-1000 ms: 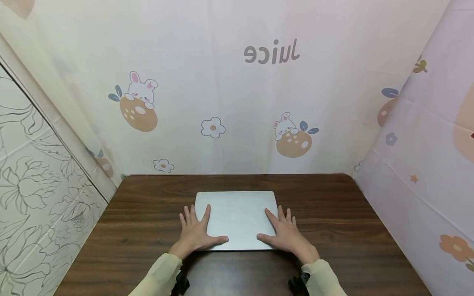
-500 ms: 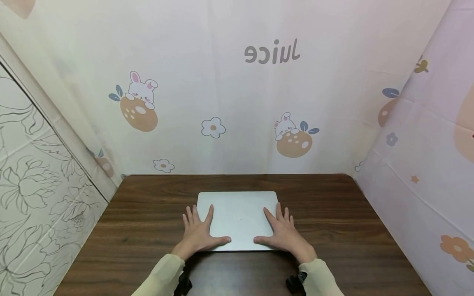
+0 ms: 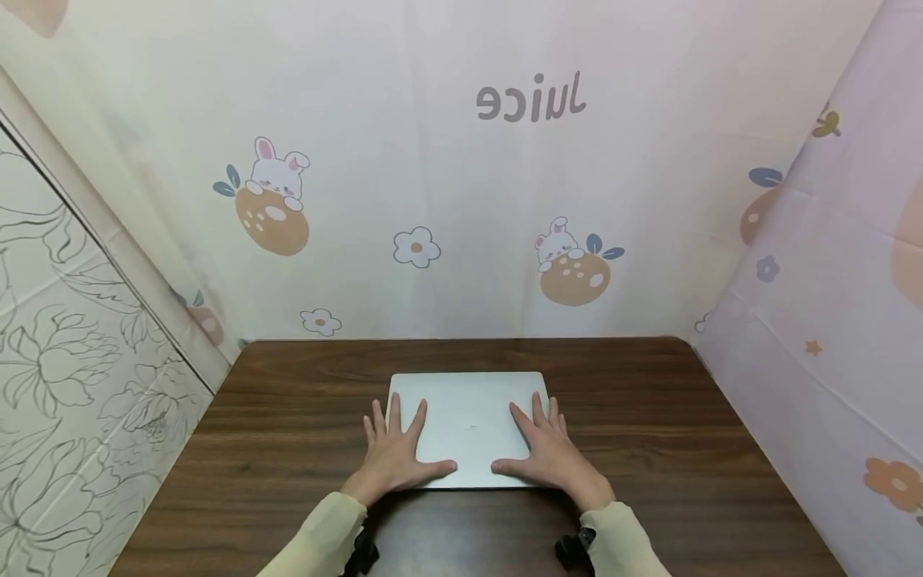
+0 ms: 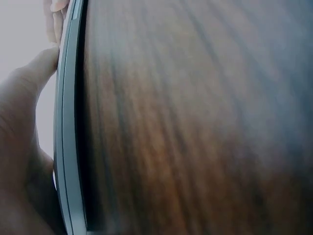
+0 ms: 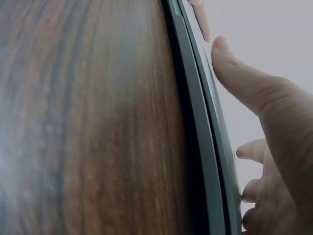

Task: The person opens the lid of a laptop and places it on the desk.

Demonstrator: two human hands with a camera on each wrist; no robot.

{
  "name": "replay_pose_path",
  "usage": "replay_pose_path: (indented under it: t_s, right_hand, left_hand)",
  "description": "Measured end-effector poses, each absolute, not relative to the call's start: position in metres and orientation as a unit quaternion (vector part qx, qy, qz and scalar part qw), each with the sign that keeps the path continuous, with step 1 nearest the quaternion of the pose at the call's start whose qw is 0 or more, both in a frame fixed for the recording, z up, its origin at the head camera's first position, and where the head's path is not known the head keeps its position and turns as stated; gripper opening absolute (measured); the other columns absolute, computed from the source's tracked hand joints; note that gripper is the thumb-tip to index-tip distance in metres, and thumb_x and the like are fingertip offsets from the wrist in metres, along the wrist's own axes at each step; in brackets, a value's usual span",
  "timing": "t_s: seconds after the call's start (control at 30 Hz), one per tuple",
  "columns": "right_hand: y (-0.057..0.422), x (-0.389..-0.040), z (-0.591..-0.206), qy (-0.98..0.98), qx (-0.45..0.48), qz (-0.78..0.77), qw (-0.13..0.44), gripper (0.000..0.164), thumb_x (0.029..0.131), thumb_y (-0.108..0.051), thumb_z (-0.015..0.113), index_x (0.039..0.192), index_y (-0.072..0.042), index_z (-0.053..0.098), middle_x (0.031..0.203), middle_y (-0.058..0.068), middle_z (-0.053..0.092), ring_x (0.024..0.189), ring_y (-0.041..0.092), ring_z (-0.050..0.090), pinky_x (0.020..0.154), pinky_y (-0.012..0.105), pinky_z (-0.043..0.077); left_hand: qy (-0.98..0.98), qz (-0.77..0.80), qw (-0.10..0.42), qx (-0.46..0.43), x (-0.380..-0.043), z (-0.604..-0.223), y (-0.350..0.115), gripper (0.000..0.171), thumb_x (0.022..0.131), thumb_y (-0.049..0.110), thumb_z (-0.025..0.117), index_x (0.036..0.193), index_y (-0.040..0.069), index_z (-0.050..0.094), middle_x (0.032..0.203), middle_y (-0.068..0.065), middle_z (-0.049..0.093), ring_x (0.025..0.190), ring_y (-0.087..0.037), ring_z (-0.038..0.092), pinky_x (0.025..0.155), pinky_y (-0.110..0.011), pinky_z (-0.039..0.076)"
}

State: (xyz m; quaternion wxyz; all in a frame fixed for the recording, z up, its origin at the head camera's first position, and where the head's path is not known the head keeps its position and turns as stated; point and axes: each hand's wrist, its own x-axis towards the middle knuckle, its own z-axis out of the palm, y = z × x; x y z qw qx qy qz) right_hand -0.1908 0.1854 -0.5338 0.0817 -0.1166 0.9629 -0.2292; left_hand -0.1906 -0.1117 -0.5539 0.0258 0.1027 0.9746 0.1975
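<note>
A closed silver laptop (image 3: 472,401) lies flat near the middle of the wooden table. My left hand (image 3: 392,457) rests on its left side, fingers spread and pointing away, the thumb stretched along the near edge. On the other side, my right hand (image 3: 555,457) lies in mirror fashion, with its outer fingers over the right edge. In the left wrist view the thumb (image 4: 41,63) touches the lid just above the laptop's front edge (image 4: 67,122). The right wrist view has the other thumb (image 5: 244,81) on the lid, and a thin dark seam runs between lid and base.
The dark brown table (image 3: 288,417) extends to both sides of the laptop. A pale curtain (image 3: 461,176) printed with rabbits and fruit hangs right behind its far edge and along the right. A flower-patterned panel (image 3: 72,385) stands on the left.
The laptop has slid slightly to the right. My left hand has moved right, with more of its fingers over the lid. My right hand has shifted a little inward.
</note>
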Motion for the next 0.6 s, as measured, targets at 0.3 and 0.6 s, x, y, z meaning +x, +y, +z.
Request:
replay_pose_path:
  t_s: [0.3,0.6]
  right_hand:
    - [0.1846,-0.1929,-0.5322,0.963,-0.123,-0.221,0.089,0.114,0.075,-0.076,0.075,0.162,-0.014,0.035,0.169,0.031,0.003,0.154,0.056,-0.006,0.121,0.073,0.011]
    - [0.1897,-0.1917,-0.5287,0.961,-0.119,-0.228,0.097,0.113,0.076,-0.073,0.077,0.162,-0.012,0.035,0.169,0.030,0.002,0.155,0.055,-0.006,0.121,0.073,0.012]
  left_hand:
    - [0.975,0.193,0.030,0.106,-0.1926,-0.5525,-0.1110,0.121,0.069,0.093,0.059,0.164,0.026,0.028,0.170,-0.029,0.002,0.151,-0.063,-0.008,0.116,-0.079,-0.001]
    - [0.975,0.189,0.027,0.110,-0.1933,-0.5533,-0.1055,0.121,0.069,0.093,0.059,0.165,0.026,0.028,0.170,-0.029,0.003,0.152,-0.062,-0.004,0.116,-0.080,0.000]
